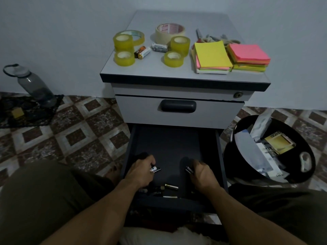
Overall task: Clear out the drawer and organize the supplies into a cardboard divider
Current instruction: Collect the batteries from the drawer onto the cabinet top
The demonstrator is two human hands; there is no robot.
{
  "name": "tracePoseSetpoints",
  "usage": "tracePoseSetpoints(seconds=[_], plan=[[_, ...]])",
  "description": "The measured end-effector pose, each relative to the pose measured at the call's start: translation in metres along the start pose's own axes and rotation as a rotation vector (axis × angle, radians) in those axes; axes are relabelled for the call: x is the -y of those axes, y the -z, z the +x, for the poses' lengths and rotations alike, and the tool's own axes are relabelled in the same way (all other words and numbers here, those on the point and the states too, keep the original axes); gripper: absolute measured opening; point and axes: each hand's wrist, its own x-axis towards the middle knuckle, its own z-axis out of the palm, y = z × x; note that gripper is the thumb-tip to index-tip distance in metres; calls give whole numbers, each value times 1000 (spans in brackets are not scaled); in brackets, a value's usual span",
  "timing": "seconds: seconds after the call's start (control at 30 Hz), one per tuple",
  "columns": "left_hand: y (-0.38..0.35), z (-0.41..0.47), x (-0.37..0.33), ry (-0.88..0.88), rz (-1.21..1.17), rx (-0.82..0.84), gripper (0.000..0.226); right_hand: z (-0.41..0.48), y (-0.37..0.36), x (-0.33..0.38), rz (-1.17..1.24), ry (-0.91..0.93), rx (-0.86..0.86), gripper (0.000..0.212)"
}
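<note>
Left hand (pixel 141 171) pinches a small battery (pixel 155 169); right hand (pixel 201 172) grips a dark cylinder (pixel 189 169), likely another battery. Loose batteries (pixel 170 187) lie along the front edge of the drawer (pixel 168 144). Judged light, rigid, smooth and prone to rolling; best pinched mid-barrel.

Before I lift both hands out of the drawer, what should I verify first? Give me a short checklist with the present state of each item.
1. The left hand grips a white-tipped cylinder: ok.
2. The right hand grips a dark cylinder: ok.
3. The drawer is fully cleared: not ok; loose cylinders remain near its front.
4. The cabinet top has free space beside the batteries: ok.
5. A cardboard divider is ready: cannot tell; none in view.
</note>
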Motion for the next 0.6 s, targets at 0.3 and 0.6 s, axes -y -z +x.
tracePoseSetpoints(seconds=[0.3,0.6], plan=[[2,2,-2,102,-226,-22,28,6,-3,1,-17,0,-23,31],[-1,6,1,143,-346,-47,27,9,-6,1,87,-9,-24,13]])
